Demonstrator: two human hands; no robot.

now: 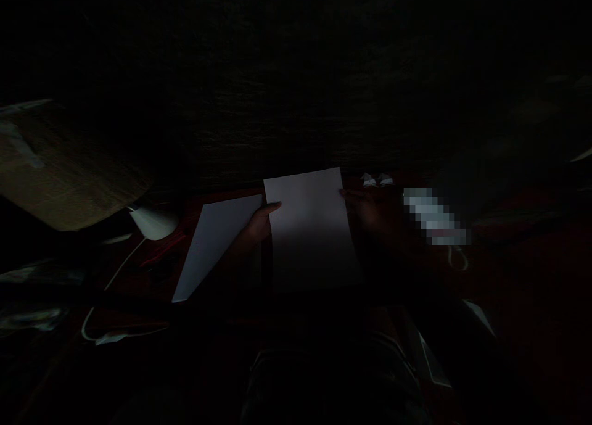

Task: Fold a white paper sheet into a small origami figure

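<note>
A white sheet of paper (pixel 308 206) is held up in the middle of the view, its lower part fading into shadow. My left hand (pixel 259 227) grips its left edge, the thumb lying on the front face. At the upper right edge, my right hand (pixel 365 210) pinches the same sheet; its fingers are dim. Left of the held sheet, partly behind my left hand and forearm, lies more white paper (pixel 215 227); I cannot tell whether it is one sheet or a stack.
Two small folded white pieces (pixel 375 179) stand beyond my right hand. A blurred-out pale object (pixel 432 215) lies at right, a cord loop (pixel 457 258) near it. At left are a white cup-like object (pixel 155 222), a white cable (pixel 121 266) and a brown box-like shape (pixel 69 172). The scene is very dark.
</note>
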